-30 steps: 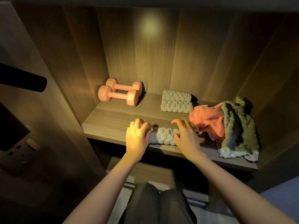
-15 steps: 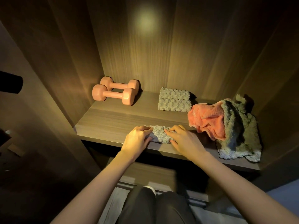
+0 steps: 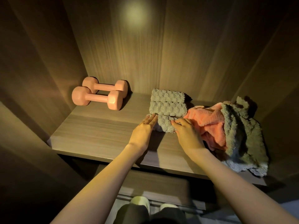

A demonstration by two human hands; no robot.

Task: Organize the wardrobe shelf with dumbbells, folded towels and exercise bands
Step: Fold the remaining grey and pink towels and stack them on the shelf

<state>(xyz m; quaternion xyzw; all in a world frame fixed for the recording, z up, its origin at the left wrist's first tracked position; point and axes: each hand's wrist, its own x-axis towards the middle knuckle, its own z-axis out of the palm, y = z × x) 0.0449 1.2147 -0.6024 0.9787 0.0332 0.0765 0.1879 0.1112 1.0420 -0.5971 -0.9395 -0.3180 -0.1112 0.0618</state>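
Note:
Two pink dumbbells (image 3: 97,98) lie side by side at the back left of the wooden shelf (image 3: 97,133). Two folded grey towels (image 3: 168,102) sit against each other at the back middle. A third, small folded grey towel (image 3: 165,126) rests right in front of them, touching them. My left hand (image 3: 144,129) presses flat against its left end. My right hand (image 3: 187,132) curls over its right end. No exercise bands are visible.
A crumpled orange towel (image 3: 208,123) and a crumpled grey-green towel (image 3: 242,138) are heaped on the right of the shelf, overhanging its front edge. Wardrobe walls close in on the left, back and right. My feet (image 3: 140,202) stand below the shelf.
Both hands have slid the small grey towel from the shelf's front edge back and to the right, up against the folded grey towels.

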